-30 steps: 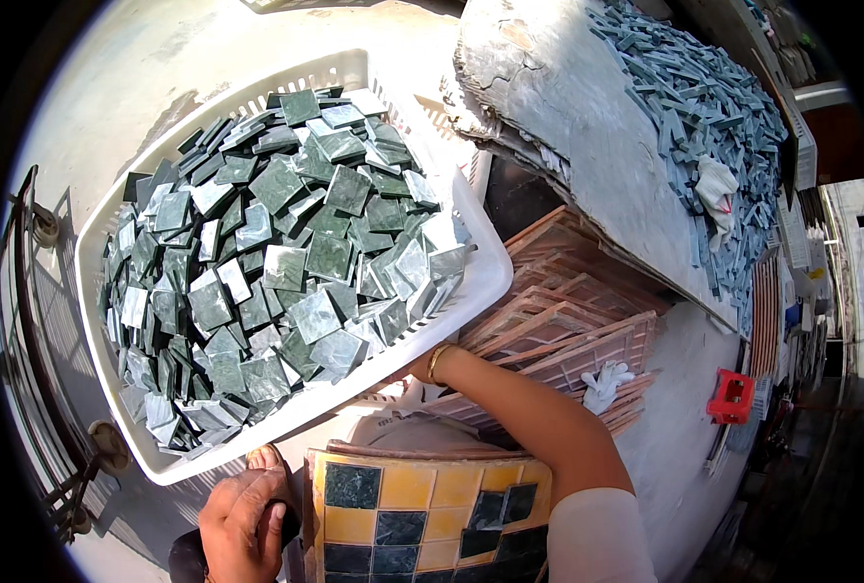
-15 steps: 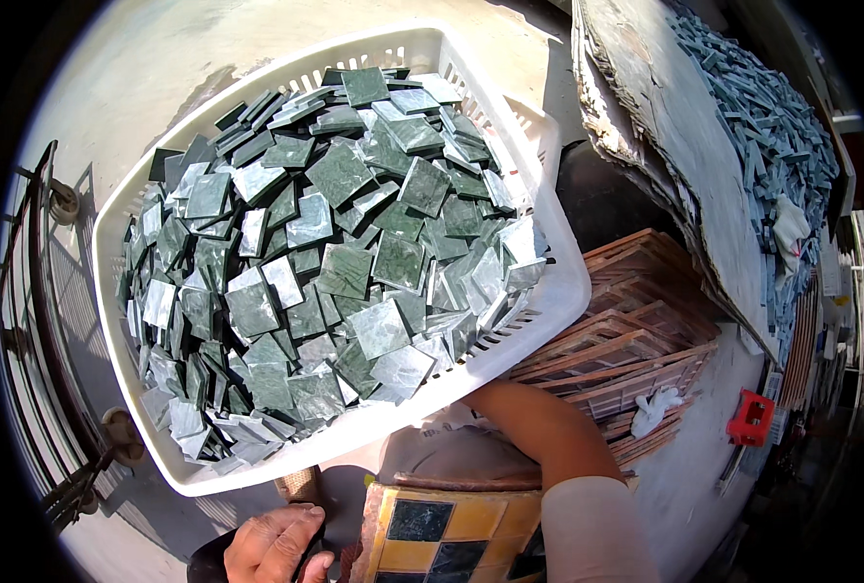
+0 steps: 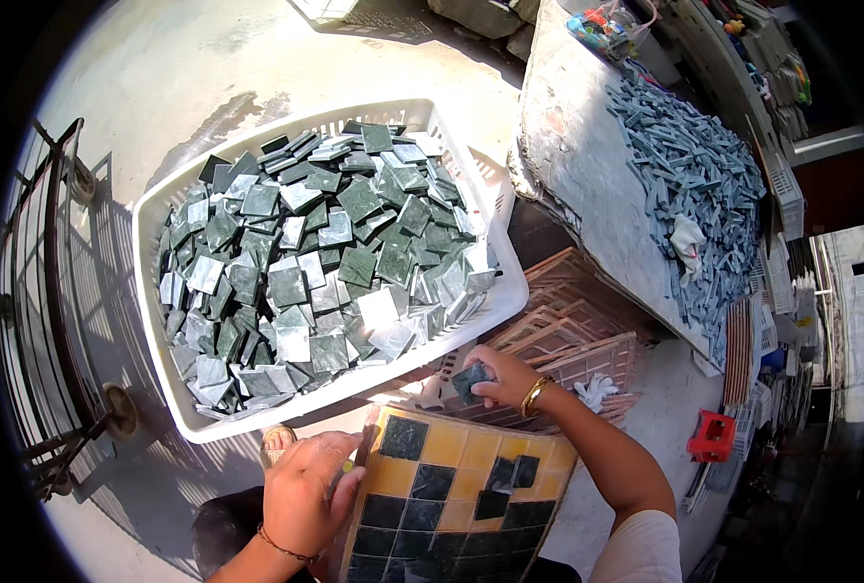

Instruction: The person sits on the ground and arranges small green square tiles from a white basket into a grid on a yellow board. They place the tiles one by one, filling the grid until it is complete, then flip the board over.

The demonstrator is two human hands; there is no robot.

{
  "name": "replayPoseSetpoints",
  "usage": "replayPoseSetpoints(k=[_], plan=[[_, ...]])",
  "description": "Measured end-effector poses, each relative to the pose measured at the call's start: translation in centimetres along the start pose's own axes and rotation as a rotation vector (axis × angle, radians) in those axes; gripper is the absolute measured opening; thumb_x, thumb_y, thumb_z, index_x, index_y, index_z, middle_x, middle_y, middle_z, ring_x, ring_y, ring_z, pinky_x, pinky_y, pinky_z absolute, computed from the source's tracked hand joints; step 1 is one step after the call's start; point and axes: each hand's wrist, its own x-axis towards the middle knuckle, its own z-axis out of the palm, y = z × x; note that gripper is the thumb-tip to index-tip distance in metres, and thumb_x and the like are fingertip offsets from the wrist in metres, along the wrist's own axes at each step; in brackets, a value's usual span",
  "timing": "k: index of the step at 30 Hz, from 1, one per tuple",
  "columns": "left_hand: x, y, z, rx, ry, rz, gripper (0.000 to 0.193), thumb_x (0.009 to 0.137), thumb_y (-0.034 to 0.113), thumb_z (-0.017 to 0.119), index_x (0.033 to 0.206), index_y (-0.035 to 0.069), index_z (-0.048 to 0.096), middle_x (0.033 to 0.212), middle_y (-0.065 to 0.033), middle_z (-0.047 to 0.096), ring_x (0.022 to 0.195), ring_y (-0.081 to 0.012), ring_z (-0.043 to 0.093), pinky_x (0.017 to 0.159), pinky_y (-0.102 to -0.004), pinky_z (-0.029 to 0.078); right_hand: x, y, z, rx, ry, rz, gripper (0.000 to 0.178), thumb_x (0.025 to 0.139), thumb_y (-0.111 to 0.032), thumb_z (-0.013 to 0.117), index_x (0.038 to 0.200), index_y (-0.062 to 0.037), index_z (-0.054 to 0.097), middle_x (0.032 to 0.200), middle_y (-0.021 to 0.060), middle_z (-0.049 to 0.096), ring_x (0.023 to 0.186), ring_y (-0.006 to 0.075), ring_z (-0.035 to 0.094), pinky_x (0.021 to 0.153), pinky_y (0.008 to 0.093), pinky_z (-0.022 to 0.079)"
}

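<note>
A square dark green stone tile [image 3: 469,383] is pinched in the fingers of my right hand [image 3: 494,379], held just above the far edge of a tile frame. This shallow frame [image 3: 470,449], marked into yellow squares, tilts in front of me. Dark tiles [image 3: 404,437] fill many squares, mostly in the nearer rows; a few on the right sit askew. My left hand [image 3: 306,481] is at the frame's left edge with fingers bent in toward the thumb; what lies between them is unclear. Beyond stands a white plastic basket [image 3: 257,425] heaped with similar tiles.
Reddish slatted frames [image 3: 568,335] are stacked right of the basket, with a white glove [image 3: 595,392] on them. A worn board [image 3: 573,146] bears a heap of narrow stone pieces [image 3: 694,185]. A red crate [image 3: 711,436] stands at right, a metal rack [image 3: 48,311] at left.
My right hand has come back from behind the basket's near rim and now shows a tile. My left hand has moved up along the frame's edge. The view has shifted, showing more of the frame.
</note>
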Motion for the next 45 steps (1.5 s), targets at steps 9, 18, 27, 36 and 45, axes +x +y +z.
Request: replayPoseSetpoints(k=[9,18,27,36,45], plan=[[-1.2,0.5,1.6,-0.109,0.054,0.104,0.019,0.075,0.011,0.058,0.093,0.004,0.059,0.087,-0.0132,0.061,0.079,-0.0302,0.058,0.07,-0.0367,0.046,-13.9,-8.1,4.0,0.339,0.28,-0.011,0.029,0.088,-0.012,0.045,0.116,-0.0038,0.045,0.077,0.0048,0.057,0.055,0.0066,0.055,0.048,0.0184,0.043],[-2.6,2.0,3.8,-0.171,-0.058,0.122,0.02,0.076,0.013,0.059,0.094,0.005,0.061,0.088,-0.0127,0.062,0.078,-0.0278,0.06,0.069,-0.0363,0.047,-23.3,-2.5,10.0,0.343,0.639,0.035,0.028,0.082,-0.007,0.054,0.109,-0.0005,0.047,0.077,0.005,0.057,0.06,0.0095,0.057,0.052,0.0213,0.045],[-6.4,5.2,8.8,-0.481,-0.382,0.101,0.033,0.074,0.011,0.067,0.104,0.001,0.054,0.079,-0.008,0.06,0.07,-0.0145,0.058,0.065,-0.0265,0.047,-24.5,-0.9,12.8,0.378,0.77,-0.032,0.023,0.081,-0.01,0.057,0.101,0.0002,0.056,0.072,0.0036,0.059,0.057,0.0067,0.053,0.053,0.0198,0.044],[-9.7,9.3,9.1,-0.728,-0.632,-0.136,0.019,0.083,0.016,0.059,0.095,0.001,0.054,0.066,-0.0028,0.057,0.054,-0.0076,0.053,0.05,-0.0211,0.042,-24.9,-4.7,18.5,0.5,0.973,-0.305,0.021,0.08,-0.007,0.059,0.1,-0.0007,0.058,0.081,0.007,0.064,0.066,0.0079,0.058,0.057,0.0206,0.047],[-6.5,5.8,9.2,-0.346,-0.467,0.101,0.022,0.089,0.002,0.038,0.106,-0.003,0.052,0.074,-0.0097,0.062,0.065,-0.0143,0.061,0.062,-0.0243,0.049,-21.4,5.3,11.5,0.44,1.038,-0.171,0.02,0.08,-0.002,0.05,0.099,-0.0027,0.058,0.087,0.0078,0.063,0.07,0.013,0.059,0.062,0.0252,0.046]])
